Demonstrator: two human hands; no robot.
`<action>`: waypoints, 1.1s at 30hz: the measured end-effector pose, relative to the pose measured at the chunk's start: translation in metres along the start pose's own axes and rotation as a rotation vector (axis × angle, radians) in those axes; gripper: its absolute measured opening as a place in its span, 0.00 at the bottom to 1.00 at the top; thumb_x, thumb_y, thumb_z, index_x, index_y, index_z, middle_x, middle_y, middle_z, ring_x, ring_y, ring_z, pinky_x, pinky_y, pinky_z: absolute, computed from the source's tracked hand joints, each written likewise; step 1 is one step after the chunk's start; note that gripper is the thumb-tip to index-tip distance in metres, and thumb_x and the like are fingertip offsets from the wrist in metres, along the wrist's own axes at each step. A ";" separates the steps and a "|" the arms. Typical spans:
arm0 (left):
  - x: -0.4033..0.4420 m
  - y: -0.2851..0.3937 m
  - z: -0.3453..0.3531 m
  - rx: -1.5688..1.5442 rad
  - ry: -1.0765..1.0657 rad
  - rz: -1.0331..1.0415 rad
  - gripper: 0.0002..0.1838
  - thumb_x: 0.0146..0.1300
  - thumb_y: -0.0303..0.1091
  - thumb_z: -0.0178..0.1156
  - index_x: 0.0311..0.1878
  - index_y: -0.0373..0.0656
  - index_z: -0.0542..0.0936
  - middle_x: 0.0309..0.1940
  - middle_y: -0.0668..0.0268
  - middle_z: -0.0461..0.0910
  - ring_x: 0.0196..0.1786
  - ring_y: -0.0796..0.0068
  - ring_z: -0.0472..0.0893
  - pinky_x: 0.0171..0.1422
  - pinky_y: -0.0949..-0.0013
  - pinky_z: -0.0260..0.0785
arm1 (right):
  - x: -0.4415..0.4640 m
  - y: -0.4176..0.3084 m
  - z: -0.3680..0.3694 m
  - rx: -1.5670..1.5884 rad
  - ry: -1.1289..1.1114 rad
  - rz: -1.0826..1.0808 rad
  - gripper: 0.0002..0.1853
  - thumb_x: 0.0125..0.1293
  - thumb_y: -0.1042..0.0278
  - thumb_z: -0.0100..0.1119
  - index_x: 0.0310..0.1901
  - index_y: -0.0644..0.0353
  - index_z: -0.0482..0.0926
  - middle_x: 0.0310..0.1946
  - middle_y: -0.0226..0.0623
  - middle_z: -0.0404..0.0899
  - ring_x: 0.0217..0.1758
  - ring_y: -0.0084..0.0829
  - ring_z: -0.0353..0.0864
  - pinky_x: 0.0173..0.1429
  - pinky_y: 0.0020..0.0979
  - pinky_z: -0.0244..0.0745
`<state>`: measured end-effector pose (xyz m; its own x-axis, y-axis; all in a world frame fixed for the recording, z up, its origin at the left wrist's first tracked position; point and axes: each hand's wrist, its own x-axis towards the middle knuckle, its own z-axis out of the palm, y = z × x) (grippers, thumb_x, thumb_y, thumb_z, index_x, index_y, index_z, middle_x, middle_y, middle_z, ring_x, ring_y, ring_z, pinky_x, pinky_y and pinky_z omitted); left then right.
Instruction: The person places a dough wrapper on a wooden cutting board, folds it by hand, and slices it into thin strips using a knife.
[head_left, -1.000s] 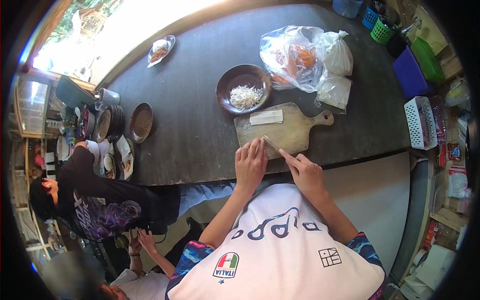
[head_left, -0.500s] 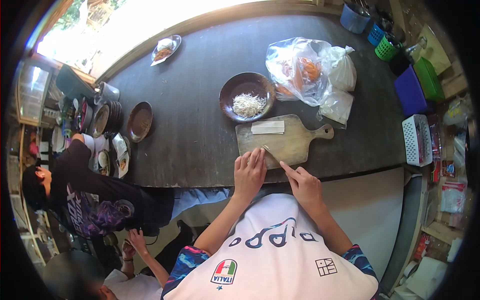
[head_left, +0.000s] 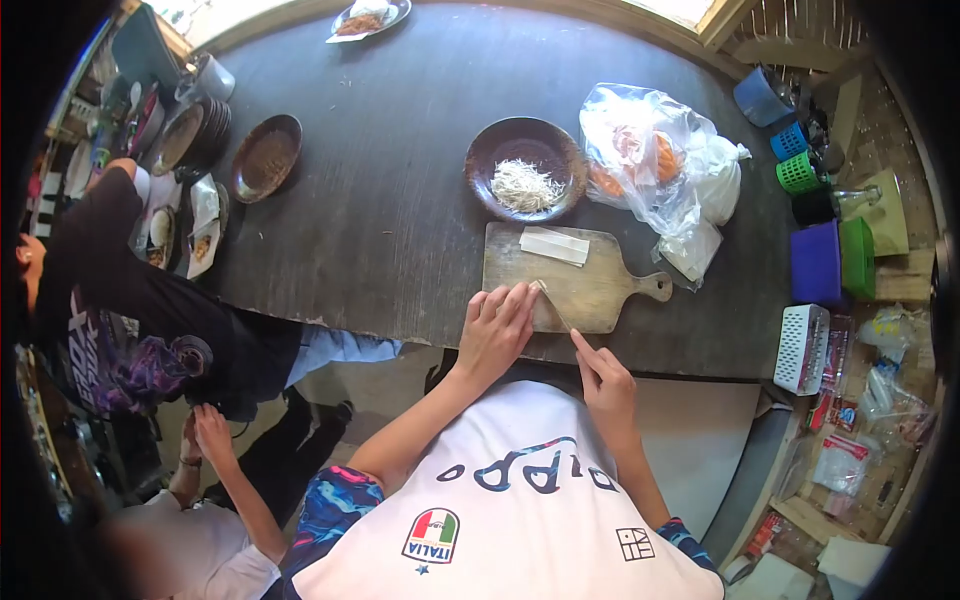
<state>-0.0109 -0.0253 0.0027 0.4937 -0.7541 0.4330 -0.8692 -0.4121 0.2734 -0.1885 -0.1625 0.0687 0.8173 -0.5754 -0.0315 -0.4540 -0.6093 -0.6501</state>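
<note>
My right hand (head_left: 606, 378) is closed around a knife (head_left: 558, 309), its index finger reaching along toward the thin blade. The blade slants over the wooden cutting board (head_left: 605, 290), its tip close to my left fingers. My left hand (head_left: 498, 325) rests at the board's near left edge, fingers bent together on a small pale piece (head_left: 539, 287). Farther up the board lie flat whitish strips (head_left: 553, 245). Just beyond stands a brown bowl (head_left: 575, 172) containing a heap of thin white shreds (head_left: 525, 187).
Clear plastic bags (head_left: 650, 160) with orange contents sit right of the bowl. An oval brown dish (head_left: 266, 160) and stacked plates (head_left: 190, 135) are at the left. Baskets (head_left: 797, 172) line the right side. A co-worker in a black shirt (head_left: 140, 310) stands left; another person's hands (head_left: 205, 435) show below.
The camera view has turned, shifting the table and its contents in the frame. Both my hands stay at the board, knife in the right; the pale piece by my left fingertips shows more clearly.
</note>
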 end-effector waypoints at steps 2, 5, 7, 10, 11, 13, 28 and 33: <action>-0.001 -0.001 0.002 -0.024 0.007 -0.005 0.27 0.73 0.35 0.68 0.74 0.45 0.83 0.69 0.67 0.80 0.69 0.65 0.77 0.75 0.54 0.66 | -0.002 -0.002 -0.003 0.000 0.010 0.000 0.25 0.78 0.70 0.69 0.72 0.34 0.87 0.30 0.36 0.77 0.27 0.37 0.77 0.38 0.41 0.76; -0.002 -0.004 0.003 -0.046 0.014 -0.006 0.27 0.73 0.36 0.68 0.74 0.45 0.83 0.68 0.67 0.80 0.69 0.66 0.77 0.75 0.55 0.66 | 0.003 -0.007 -0.002 0.017 0.028 0.007 0.24 0.78 0.69 0.69 0.72 0.36 0.87 0.30 0.37 0.77 0.26 0.37 0.76 0.37 0.40 0.76; -0.002 -0.004 0.003 -0.056 0.007 -0.005 0.26 0.74 0.36 0.68 0.74 0.45 0.83 0.68 0.67 0.80 0.69 0.66 0.77 0.75 0.55 0.65 | 0.008 -0.010 0.003 0.022 0.040 -0.014 0.24 0.77 0.73 0.69 0.72 0.41 0.88 0.29 0.39 0.72 0.27 0.35 0.71 0.37 0.37 0.73; -0.003 -0.005 0.004 -0.021 -0.019 0.007 0.27 0.75 0.39 0.67 0.74 0.43 0.82 0.70 0.68 0.80 0.70 0.68 0.76 0.76 0.56 0.64 | 0.008 -0.010 0.004 -0.006 0.028 -0.004 0.24 0.78 0.71 0.68 0.72 0.39 0.87 0.30 0.38 0.75 0.27 0.35 0.75 0.37 0.38 0.75; -0.003 -0.006 0.003 -0.020 -0.022 0.006 0.27 0.75 0.39 0.67 0.74 0.43 0.82 0.70 0.67 0.80 0.70 0.68 0.76 0.76 0.56 0.64 | 0.008 -0.010 0.004 -0.021 0.019 0.006 0.24 0.78 0.69 0.68 0.72 0.36 0.87 0.31 0.37 0.78 0.27 0.36 0.78 0.37 0.40 0.76; -0.002 -0.005 0.003 -0.022 -0.025 0.005 0.27 0.75 0.39 0.67 0.74 0.43 0.82 0.69 0.67 0.80 0.70 0.69 0.76 0.76 0.56 0.64 | 0.007 -0.013 0.002 -0.027 0.000 0.026 0.24 0.78 0.68 0.68 0.72 0.36 0.87 0.31 0.37 0.77 0.28 0.37 0.78 0.38 0.40 0.76; -0.001 -0.004 0.001 -0.009 -0.026 0.005 0.28 0.73 0.39 0.67 0.75 0.43 0.82 0.69 0.64 0.78 0.69 0.67 0.76 0.75 0.56 0.64 | 0.004 -0.002 0.005 -0.016 0.031 -0.005 0.24 0.78 0.68 0.69 0.72 0.33 0.87 0.30 0.35 0.77 0.26 0.36 0.77 0.37 0.41 0.76; -0.002 -0.004 0.002 0.013 -0.010 0.024 0.28 0.73 0.38 0.67 0.74 0.43 0.82 0.69 0.67 0.80 0.69 0.68 0.76 0.75 0.56 0.64 | 0.009 -0.005 0.007 0.008 0.063 -0.035 0.24 0.78 0.67 0.69 0.72 0.32 0.87 0.30 0.33 0.77 0.26 0.35 0.78 0.36 0.41 0.76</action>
<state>-0.0081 -0.0233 -0.0012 0.4722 -0.7691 0.4307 -0.8812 -0.4001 0.2517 -0.1764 -0.1603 0.0664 0.8086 -0.5871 0.0397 -0.4223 -0.6259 -0.6557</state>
